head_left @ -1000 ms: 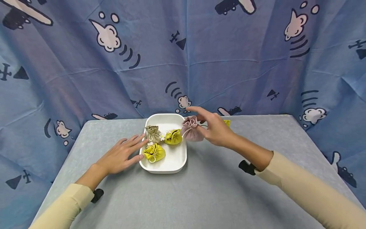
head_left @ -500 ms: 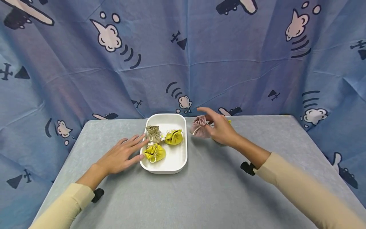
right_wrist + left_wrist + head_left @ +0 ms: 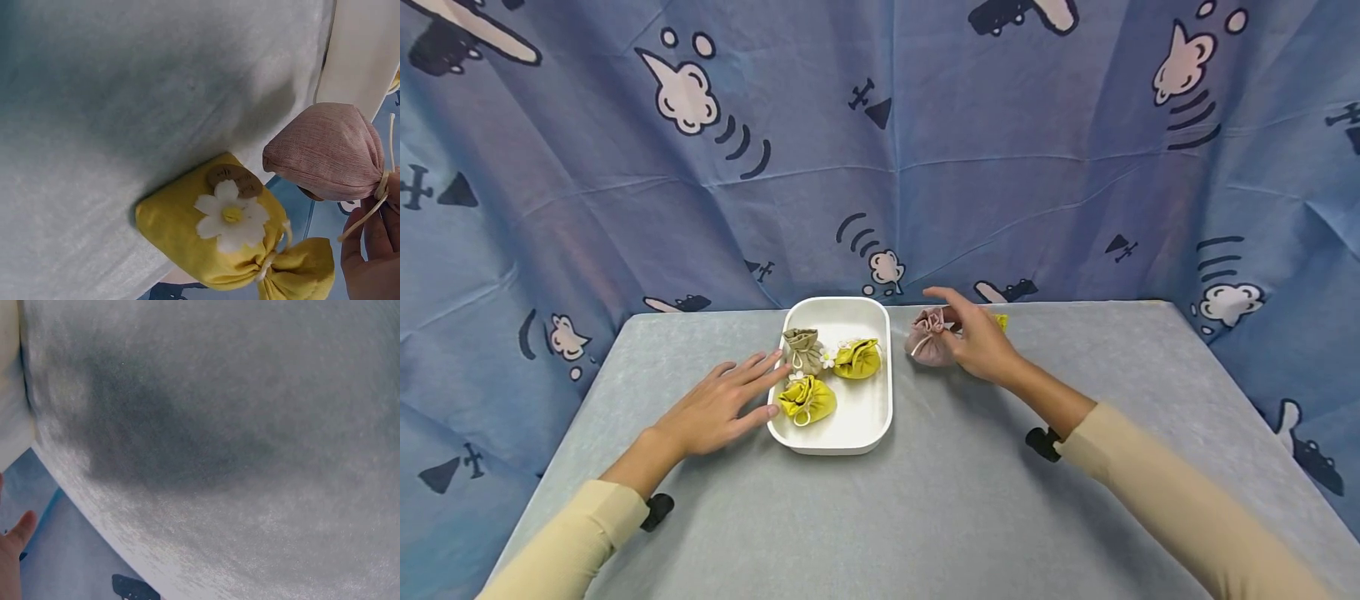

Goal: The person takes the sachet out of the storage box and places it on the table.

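My right hand (image 3: 981, 342) pinches a dusty-pink drawstring pouch (image 3: 928, 342) by its gathered neck, just right of the white tray (image 3: 857, 432). In the right wrist view the pink pouch (image 3: 328, 153) hangs beside a yellow pouch (image 3: 181, 219) that bears a white felt flower and a brown tag. Only a yellow corner of that pouch (image 3: 1002, 321) shows behind my right hand in the head view. My left hand (image 3: 718, 408) lies with fingers spread at the tray's left rim. Inside the tray sit an olive pouch (image 3: 803, 350) and two yellow pouches, one nearer (image 3: 811, 402) and one farther right (image 3: 856, 360).
A grey cloth-covered table (image 3: 850, 525) spreads out before me. Behind it hangs a blue printed curtain (image 3: 820, 150), close to the table's back edge. The left wrist view holds mostly tabletop (image 3: 250, 425), with the white tray (image 3: 15, 419) at its left edge.
My right hand has carried the pink pouch rightward, away from the tray's right rim. Its movement over the last half second is small. My left hand keeps its place.
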Tool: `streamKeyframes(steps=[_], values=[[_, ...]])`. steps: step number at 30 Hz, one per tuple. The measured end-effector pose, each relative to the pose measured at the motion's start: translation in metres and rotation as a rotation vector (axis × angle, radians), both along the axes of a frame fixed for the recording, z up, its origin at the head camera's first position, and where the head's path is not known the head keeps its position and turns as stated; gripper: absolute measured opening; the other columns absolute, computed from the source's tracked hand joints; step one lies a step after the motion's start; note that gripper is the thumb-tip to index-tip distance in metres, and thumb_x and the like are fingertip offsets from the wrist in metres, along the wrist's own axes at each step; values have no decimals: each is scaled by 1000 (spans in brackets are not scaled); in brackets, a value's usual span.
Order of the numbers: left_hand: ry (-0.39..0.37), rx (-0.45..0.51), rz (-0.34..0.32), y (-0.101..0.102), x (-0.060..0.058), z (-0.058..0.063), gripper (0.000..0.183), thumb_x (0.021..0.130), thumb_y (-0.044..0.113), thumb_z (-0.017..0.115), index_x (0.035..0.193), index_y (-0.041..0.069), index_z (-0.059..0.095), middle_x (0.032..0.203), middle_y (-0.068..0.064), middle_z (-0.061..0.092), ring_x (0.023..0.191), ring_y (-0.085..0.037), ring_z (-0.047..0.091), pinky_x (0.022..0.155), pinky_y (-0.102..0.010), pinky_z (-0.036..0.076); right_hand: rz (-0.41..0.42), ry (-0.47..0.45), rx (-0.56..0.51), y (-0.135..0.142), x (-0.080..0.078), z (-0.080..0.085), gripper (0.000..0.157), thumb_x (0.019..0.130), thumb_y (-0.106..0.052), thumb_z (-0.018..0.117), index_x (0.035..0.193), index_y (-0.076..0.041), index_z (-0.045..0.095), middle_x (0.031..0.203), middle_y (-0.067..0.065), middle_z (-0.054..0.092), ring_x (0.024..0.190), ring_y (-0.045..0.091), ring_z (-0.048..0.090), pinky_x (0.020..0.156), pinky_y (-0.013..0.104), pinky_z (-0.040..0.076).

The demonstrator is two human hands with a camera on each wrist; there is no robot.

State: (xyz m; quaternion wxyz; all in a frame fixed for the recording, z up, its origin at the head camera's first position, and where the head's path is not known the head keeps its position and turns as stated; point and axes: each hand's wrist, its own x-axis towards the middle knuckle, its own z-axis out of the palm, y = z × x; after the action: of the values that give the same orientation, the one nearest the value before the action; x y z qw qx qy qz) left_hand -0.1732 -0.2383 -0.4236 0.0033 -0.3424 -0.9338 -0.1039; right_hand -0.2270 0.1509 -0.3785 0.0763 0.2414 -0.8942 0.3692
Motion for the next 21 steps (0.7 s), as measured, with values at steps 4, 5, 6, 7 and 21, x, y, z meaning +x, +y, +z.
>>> streamKeyframes(steps=[4,5,6,7,21], values=[[1,3,1,0,0,0,58,95,53,35,148,31,22,153,2,17,138,-25,21,101,-57,25,-19,-16,10,-1,-2,-6,60,81,9,62,134,-14,45,99,7,67,80,18,58,67,34,47],[1,5,1,0,1,0,58,95,53,36,148,31,22,153,2,17,138,-25,21,101,-56,25,-23,-21,13,-1,-2,-7,60,81,8,62,134,-15,45,98,6,66,81,18,58,68,34,47],[2,6,0,0,1,0,58,95,53,36,148,31,22,153,2,18,138,-25,21,101,-56,25,-23,-23,16,-1,-3,-9,60,81,8,62,134,-14,45,96,6,65,80,18,57,68,35,47],[2,8,0,0,1,0,58,95,53,36,147,31,22,153,2,18,138,-25,22,101,-56,25,-23,-24,19,-1,-3,-11,59,82,8,61,134,-14,44,95,6,64,80,18,57,69,36,48],[-8,4,6,0,0,-1,58,95,53,35,148,33,20,153,3,17,138,-25,21,101,-56,24,-2,-51,-15,-3,-6,-9,65,80,-8,71,137,-13,40,109,6,61,97,21,57,83,42,46]])
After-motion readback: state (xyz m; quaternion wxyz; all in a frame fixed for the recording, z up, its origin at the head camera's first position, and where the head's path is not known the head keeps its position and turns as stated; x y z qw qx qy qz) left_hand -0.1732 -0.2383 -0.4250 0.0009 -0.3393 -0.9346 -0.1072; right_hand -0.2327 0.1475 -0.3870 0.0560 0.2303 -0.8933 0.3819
